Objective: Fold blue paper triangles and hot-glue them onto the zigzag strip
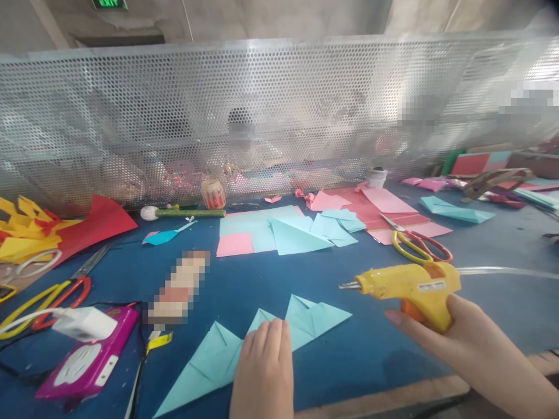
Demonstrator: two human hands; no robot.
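Your left hand lies over the middle of the folded light-blue paper, its fingers side by side and bent down over it; you cover part of the folds, and whether you pinch the paper or only press it I cannot tell; the paper sits on the blue table in front of you, its pointed peaks facing away from you. Your right hand is closed around the handle of the yellow glue gun; its metal nozzle points left, apart from the paper, and a clear glue stick runs out of its back; just beyond the gun lie red-and-yellow-handled scissors; past the folded paper are loose light-blue sheets; to your left, a white plug sits on a purple power strip; a perforated metal screen stands at the table's far side.
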